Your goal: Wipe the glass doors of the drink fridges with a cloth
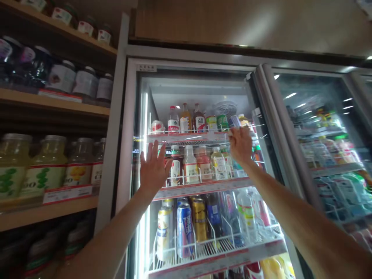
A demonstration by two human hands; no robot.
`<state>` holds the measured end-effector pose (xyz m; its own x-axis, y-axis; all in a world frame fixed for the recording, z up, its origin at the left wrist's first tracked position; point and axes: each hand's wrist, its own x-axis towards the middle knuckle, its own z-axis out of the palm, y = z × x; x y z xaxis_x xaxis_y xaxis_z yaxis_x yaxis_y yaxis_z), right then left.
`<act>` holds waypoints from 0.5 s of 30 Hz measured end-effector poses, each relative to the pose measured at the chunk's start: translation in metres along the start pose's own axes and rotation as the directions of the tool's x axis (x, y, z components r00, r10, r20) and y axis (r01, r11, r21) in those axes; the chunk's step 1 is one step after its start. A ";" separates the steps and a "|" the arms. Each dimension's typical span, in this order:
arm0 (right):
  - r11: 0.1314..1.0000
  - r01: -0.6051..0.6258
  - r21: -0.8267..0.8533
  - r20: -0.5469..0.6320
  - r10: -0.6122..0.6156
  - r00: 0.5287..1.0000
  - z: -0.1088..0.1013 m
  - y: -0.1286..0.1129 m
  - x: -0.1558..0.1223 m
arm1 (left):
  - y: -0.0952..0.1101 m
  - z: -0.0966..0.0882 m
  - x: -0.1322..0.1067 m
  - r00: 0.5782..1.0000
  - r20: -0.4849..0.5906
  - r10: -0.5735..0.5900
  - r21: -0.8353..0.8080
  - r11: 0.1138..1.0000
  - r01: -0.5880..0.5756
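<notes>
My left hand (154, 166) is raised in front of the glass door (186, 83) of a lit drinks fridge, fingers spread and holding nothing. It overlaps the second shelf's left end; whether the palm touches the glass I cannot tell. Higher and to the right, my right hand (241, 146) is closed, slightly blurred, before the upper shelf's right end. Something small and pale seems to show at its fingertips, too unclear to name. Behind the glass stand a red-capped bottle (173, 121), a green can (222, 121), a clear juice bottle (190, 164) and a blue can (185, 228).
Wooden shelves (55, 101) with jars and bottles, such as a yellow juice bottle (45, 166), stand on the left. A grey post (112, 116) separates them from the fridge. To the right is another glass fridge door (316, 93). A wooden panel (221, 23) runs above.
</notes>
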<state>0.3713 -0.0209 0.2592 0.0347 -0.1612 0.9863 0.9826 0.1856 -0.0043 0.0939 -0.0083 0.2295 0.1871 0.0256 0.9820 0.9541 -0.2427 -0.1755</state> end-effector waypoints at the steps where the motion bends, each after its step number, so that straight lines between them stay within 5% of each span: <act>1: 0.998 -0.064 -0.008 -0.038 0.064 0.997 0.000 0.000 0.001 | 0.001 0.000 -0.001 1.000 0.000 -0.015 0.003 1.000 0.015; 4: 0.993 0.108 0.044 0.036 -0.110 0.993 0.004 -0.016 -0.008 | -0.001 -0.002 -0.005 1.000 0.015 -0.009 0.015 1.000 0.009; 7: 0.933 0.336 0.126 0.177 -0.354 0.918 0.000 -0.009 -0.021 | -0.001 -0.005 -0.009 0.999 0.035 0.011 0.032 0.999 -0.012; 10: 0.996 0.064 0.055 0.071 -0.068 0.995 -0.010 0.034 -0.016 | 0.006 -0.004 -0.013 0.997 0.030 -0.068 0.039 0.997 0.067; 12: 0.991 -0.121 0.049 -0.051 0.123 0.991 -0.012 0.052 -0.011 | 0.013 -0.002 -0.016 0.991 0.018 -0.129 0.029 0.991 0.129; 13: 0.989 -0.136 0.062 -0.076 0.141 0.987 -0.011 0.053 -0.011 | 0.015 -0.001 -0.017 0.989 0.013 -0.147 0.024 0.989 0.147; 15: 0.993 0.042 0.106 -0.008 -0.041 0.999 -0.008 0.046 -0.016 | 0.017 0.001 -0.020 0.988 0.009 -0.155 0.021 0.988 0.155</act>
<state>0.4174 -0.0174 0.2416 -0.0042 -0.1765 0.9843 0.9583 0.2806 0.0544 0.1066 -0.0123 0.2074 0.0393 0.0716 0.9967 0.9762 -0.2156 -0.0230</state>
